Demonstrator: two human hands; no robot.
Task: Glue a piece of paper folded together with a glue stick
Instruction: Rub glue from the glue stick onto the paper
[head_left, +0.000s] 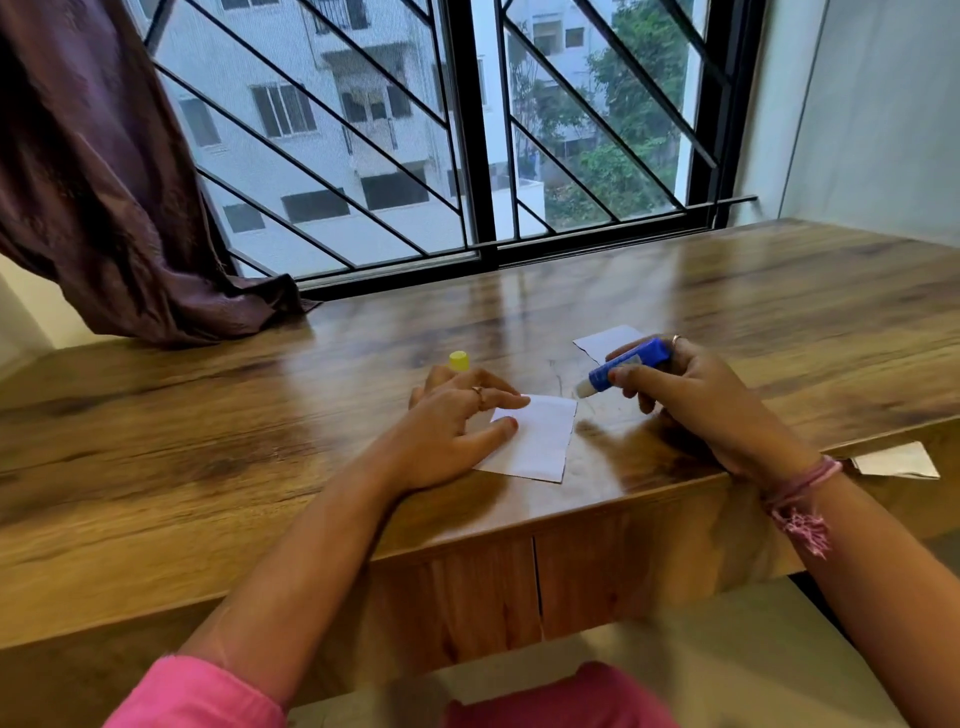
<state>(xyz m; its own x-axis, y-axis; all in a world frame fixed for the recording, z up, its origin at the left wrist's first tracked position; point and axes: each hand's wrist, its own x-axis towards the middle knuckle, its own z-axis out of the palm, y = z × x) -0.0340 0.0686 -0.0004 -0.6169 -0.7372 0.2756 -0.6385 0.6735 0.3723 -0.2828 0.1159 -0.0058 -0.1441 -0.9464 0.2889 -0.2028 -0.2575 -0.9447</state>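
A small white folded paper (543, 441) lies near the front edge of the wooden table (260, 415). My left hand (457, 426) rests on its left part, with straight fingers pressing it flat. My right hand (696, 400) grips a blue glue stick (628, 366), uncapped, with its white tip pointing down and left just above the paper's top right corner. The tip does not touch the paper. The yellow cap (459, 360) stands on the table behind my left hand.
A second white paper piece (602, 340) lies behind the glue stick. Another scrap (896, 461) sits at the table's front right edge. A purple curtain (114, 208) drapes onto the far left; a barred window (467, 156) runs along the back.
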